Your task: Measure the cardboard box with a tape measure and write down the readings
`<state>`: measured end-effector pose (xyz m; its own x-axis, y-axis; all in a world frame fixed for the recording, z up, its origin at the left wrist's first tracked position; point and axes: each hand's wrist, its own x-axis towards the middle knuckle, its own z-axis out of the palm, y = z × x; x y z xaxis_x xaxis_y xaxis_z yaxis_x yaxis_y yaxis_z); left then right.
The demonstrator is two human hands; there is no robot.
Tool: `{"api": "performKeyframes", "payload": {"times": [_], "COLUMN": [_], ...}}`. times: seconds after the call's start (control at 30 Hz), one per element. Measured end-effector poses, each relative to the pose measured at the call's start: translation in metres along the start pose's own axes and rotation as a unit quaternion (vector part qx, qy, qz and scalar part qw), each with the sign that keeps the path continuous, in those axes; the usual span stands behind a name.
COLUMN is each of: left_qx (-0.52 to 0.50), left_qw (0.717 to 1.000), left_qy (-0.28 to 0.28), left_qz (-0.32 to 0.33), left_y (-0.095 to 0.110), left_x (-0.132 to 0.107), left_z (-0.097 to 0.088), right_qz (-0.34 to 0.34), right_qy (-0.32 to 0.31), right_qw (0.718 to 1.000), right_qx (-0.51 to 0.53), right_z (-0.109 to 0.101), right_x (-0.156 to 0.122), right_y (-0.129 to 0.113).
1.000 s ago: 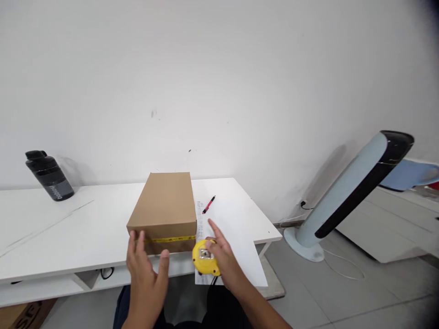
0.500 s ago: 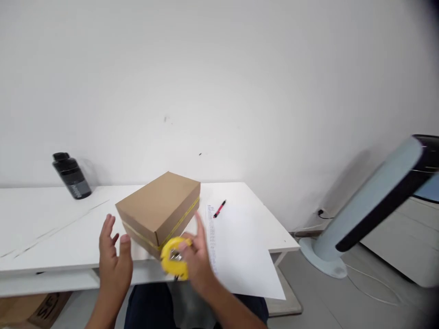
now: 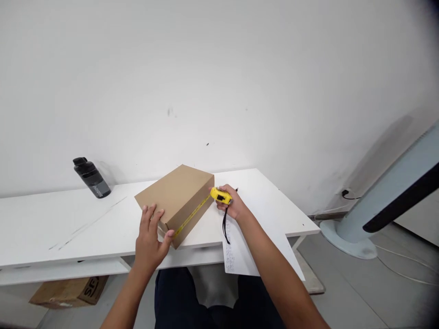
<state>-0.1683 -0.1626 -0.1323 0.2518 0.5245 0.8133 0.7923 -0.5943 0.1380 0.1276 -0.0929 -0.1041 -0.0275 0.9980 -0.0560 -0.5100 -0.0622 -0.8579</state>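
A brown cardboard box sits at an angle on the white table, its near corner by the front edge. My left hand grips that corner, fingers on the top and thumb against the side, at the end of a yellow tape blade. The blade runs straight along the box's right side face. At the far end of this face, my right hand is closed around a yellow tape measure. A black wrist strap dangles from it over the paper.
A written paper sheet overhangs the table's front edge; a pen is mostly hidden behind my right hand. A black bottle stands at the back left. Below is another carton. A tower-shaped appliance stands right of the table.
My right hand has moved the tape measure from the near corner to the box's far right corner. My left hand has come onto the near corner. The view has shifted.
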Motion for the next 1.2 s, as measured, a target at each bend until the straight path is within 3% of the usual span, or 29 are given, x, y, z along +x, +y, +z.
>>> {"api": "performKeyframes", "payload": {"times": [0.1,0.23,0.37,0.43,0.53,0.67,0.77,0.87,0.97,1.07,1.2], "left_qx": [-0.065,-0.126,-0.135,-0.105,-0.063,-0.029,0.032,0.071,0.109,0.137,0.117], "left_qw": [0.998,0.992,0.99,0.994,0.992,0.979,0.975,0.963,0.953,0.961,0.984], "left_qy": [-0.019,-0.018,-0.018,0.013,0.091,0.102,0.116,0.116,0.137,0.152,0.127], "left_qz": [0.016,0.011,0.028,0.033,0.062,0.174,0.187,0.231,0.247,0.187,0.052], "left_y": [-0.022,-0.046,-0.05,-0.035,0.008,0.069,0.086,0.077,0.052,0.023,-0.005], "left_x": [0.0,0.003,0.012,0.015,0.013,0.013,0.022,0.034,0.04,0.04,0.033], "left_z": [-0.009,-0.013,-0.017,-0.022,-0.032,-0.046,-0.051,-0.054,-0.058,-0.067,-0.075], "right_qz": [-0.021,-0.089,-0.143,-0.145,-0.114,-0.051,-0.049,-0.087,-0.127,-0.181,-0.26], "right_qy": [0.015,0.04,0.027,0.002,-0.077,-0.171,-0.174,-0.17,-0.151,-0.078,0.013], "right_qw": [0.999,0.995,0.987,0.987,0.99,0.984,0.984,0.981,0.977,0.975,0.965], "right_qx": [-0.019,-0.024,-0.064,-0.067,-0.031,-0.005,-0.005,-0.027,-0.079,-0.101,-0.042], "right_z": [-0.003,-0.002,0.007,0.017,0.039,0.067,0.077,0.078,0.069,0.048,0.006], "right_x": [-0.033,-0.064,-0.088,-0.099,-0.113,-0.125,-0.129,-0.129,-0.124,-0.107,-0.065], "right_y": [0.004,-0.015,-0.037,-0.037,-0.025,-0.004,0.001,-0.002,-0.015,-0.033,-0.052]}}
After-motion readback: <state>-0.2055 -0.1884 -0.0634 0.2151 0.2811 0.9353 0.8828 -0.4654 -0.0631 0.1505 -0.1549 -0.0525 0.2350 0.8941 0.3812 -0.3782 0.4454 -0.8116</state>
